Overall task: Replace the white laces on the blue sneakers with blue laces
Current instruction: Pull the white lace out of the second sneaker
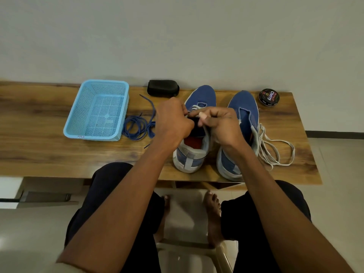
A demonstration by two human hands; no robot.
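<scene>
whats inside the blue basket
Nothing shows inside the blue basket; its perforated floor looks bare. The blue laces lie on the wooden table beside it, not in it.

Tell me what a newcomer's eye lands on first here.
Both hands, left hand and right hand, work the white lace on the left blue sneaker at the table's centre. A pulled-out white lace sprawls beside the right sneaker; blue laces coil by the light-blue basket.

Basket [96, 111] left of sneakers [199, 99]; tin [269, 97] right; brush [163, 88] behind.
</scene>
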